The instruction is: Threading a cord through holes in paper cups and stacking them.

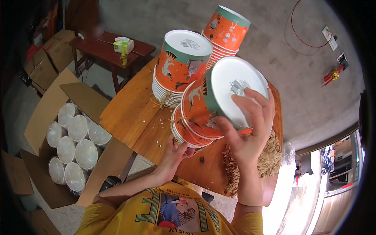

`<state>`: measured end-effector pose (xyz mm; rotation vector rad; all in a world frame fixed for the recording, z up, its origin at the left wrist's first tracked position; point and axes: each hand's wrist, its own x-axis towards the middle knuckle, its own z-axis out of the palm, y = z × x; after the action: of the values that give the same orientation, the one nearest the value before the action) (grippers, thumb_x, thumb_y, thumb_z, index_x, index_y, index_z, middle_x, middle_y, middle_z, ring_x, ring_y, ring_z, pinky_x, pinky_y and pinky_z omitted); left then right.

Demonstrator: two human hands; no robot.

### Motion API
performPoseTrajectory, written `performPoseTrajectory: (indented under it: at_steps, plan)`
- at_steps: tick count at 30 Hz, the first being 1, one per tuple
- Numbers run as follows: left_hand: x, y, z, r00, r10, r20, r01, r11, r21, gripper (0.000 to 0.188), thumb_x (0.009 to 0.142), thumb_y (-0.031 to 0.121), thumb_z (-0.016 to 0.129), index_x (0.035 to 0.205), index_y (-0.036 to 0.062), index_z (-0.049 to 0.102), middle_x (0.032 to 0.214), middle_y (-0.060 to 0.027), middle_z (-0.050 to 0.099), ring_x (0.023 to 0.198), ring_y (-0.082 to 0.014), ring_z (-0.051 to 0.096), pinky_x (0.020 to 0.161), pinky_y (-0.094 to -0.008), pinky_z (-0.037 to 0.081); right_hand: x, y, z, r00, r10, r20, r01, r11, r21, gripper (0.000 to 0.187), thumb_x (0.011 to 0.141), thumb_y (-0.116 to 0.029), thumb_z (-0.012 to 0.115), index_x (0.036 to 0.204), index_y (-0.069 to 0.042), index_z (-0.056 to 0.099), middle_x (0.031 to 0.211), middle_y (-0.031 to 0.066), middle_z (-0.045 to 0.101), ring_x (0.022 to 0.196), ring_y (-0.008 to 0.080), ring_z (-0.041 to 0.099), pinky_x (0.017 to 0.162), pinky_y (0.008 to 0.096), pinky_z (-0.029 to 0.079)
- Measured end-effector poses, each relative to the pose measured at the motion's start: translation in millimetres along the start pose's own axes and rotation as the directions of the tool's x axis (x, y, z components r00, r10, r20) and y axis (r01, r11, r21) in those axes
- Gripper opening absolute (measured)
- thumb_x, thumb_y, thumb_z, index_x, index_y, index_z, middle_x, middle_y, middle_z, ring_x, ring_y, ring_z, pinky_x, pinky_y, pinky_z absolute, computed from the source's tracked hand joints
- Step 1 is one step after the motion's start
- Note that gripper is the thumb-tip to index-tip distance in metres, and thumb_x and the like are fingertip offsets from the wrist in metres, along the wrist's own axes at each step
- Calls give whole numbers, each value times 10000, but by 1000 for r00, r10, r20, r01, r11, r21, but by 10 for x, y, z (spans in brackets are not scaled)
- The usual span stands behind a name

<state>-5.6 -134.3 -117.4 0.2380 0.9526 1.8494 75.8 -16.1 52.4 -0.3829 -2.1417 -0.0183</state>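
Note:
Over the wooden table (129,111) I hold a tilted stack of nested orange-and-green paper buckets (197,105), bottoms up, with a white base facing me. My right hand (250,125) grips the base end of the top bucket, fingers over the white base and thumb on its side. My left hand (172,156) is closed around the rims at the stack's lower end, partly hidden under them. A thin cord handle shows beside those rims. Behind stands a second upside-down bucket stack (178,62) with cord handles (162,101) at its foot, and farther back a third stack (226,29).
A bundle of tan cords (270,156) lies at the table's right side. On the left, an open cardboard box (47,117) holds several wrapped white cups (78,127). A red-brown bench (103,45) carries a tissue pack (123,46). Small beads dot the table.

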Motion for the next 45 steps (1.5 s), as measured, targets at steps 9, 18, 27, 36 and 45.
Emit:
performPoseTrajectory:
  at_steps: [9,18,27,36,45]
  plan:
    - [-199,229,-83,984,-73,165,41,981,189,429,991,120,508,1382,58,345,1132,-61,528,1061,-113,504,981,-284,403,417,287,-245,988,155,-17,-140,928,346,408,690,-192,785,1074,-101,680,1282,138,552,1207,290,516,1026,418,398]
    - [-23,354,-394,896,444,21,-421,831,363,365,971,29,505,1331,32,445,1112,-46,435,1001,-111,472,919,-247,420,982,576,-179,992,129,4,-109,823,558,382,782,-154,619,1159,-101,657,1363,132,502,1237,232,491,1016,361,398]
    - [905,924,-833,585,811,24,-492,332,805,327,925,13,527,1250,40,510,1142,-110,473,1038,-214,509,868,-294,454,1327,751,352,992,93,86,-125,823,554,329,807,-218,680,1127,-139,684,1361,114,475,1257,235,453,981,377,404]
    - [1009,909,-887,678,728,104,-466,316,826,460,922,105,567,1365,69,451,1328,-152,435,1207,-306,485,987,-354,425,1475,822,680,991,61,121,-117,833,540,311,797,-232,675,1094,-145,703,1350,100,487,1291,252,416,1031,406,355]
    - [1027,904,-883,646,695,316,-523,102,846,526,891,108,589,1398,111,453,1351,-171,472,1258,-359,452,1067,-423,364,1506,767,933,995,-55,78,-6,781,625,299,767,-144,691,1065,-125,711,1323,84,520,1307,253,393,1059,408,321]
